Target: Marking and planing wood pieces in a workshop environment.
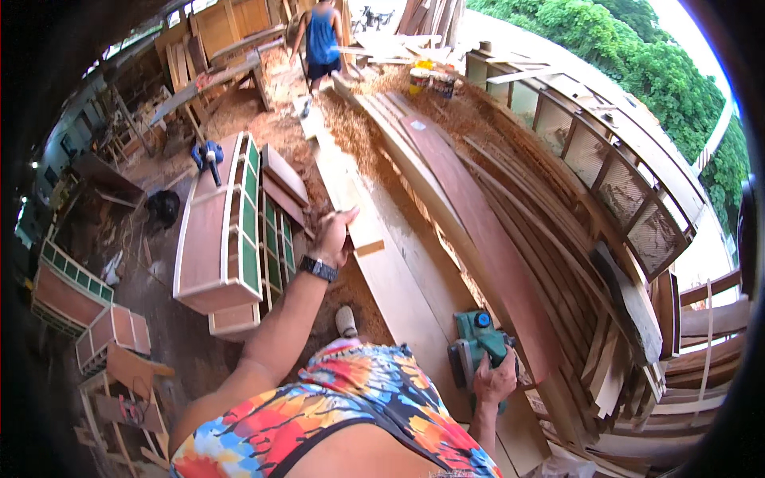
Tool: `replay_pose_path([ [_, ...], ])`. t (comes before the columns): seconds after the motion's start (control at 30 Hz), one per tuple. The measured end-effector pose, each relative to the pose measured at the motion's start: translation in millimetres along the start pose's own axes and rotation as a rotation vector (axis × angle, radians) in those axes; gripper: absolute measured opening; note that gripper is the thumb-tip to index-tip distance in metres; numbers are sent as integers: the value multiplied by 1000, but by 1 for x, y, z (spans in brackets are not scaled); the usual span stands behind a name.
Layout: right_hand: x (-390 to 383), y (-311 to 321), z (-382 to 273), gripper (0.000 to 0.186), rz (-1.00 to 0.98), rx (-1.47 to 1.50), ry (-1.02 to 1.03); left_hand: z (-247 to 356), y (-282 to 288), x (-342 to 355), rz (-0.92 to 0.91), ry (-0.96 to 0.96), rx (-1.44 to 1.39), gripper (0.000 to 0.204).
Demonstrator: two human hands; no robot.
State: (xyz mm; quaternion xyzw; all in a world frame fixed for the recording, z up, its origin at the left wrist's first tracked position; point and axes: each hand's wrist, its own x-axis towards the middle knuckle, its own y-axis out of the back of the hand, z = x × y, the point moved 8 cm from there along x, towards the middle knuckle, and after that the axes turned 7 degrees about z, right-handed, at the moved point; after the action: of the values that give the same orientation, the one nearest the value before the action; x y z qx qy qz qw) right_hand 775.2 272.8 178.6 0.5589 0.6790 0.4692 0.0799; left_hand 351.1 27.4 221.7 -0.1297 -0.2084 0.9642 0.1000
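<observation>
My left hand (pixel 331 237), below a dark wristwatch (pixel 318 268), is at the left edge of a pale wooden board (pixel 344 182). Its thumb lies over the top face; the other fingers are partly hidden by the hand and the board's edge. This board rests on longer pale planks (pixel 398 299) that run away from me. Close to my body on the right, my right hand (pixel 496 379) is wrapped round the handle of a green electric planer (pixel 476 348) with a blue knob. The planer sits on the planks.
Drawer cabinets (pixel 217 239) with green panels stand at left, a blue power tool (pixel 209 159) on top. A reddish board (pixel 478 239) and stacked lumber (pixel 550 263) lie at right. Wood shavings (pixel 362 135) spread beyond. Another person (pixel 323 44) stands far ahead near buckets (pixel 430 82).
</observation>
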Motion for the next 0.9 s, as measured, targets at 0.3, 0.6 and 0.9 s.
replay_pose_path([
  [0.3,-4,-10,5,49,4,-78,50,-3,11,5,29,26,-145,28],
  [0.6,-3,-10,2,48,18,-50,41,-4,17,-2,54,62,-85,16],
  [0.9,-3,-11,1,46,5,-68,30,-12,13,-25,68,103,-103,14],
])
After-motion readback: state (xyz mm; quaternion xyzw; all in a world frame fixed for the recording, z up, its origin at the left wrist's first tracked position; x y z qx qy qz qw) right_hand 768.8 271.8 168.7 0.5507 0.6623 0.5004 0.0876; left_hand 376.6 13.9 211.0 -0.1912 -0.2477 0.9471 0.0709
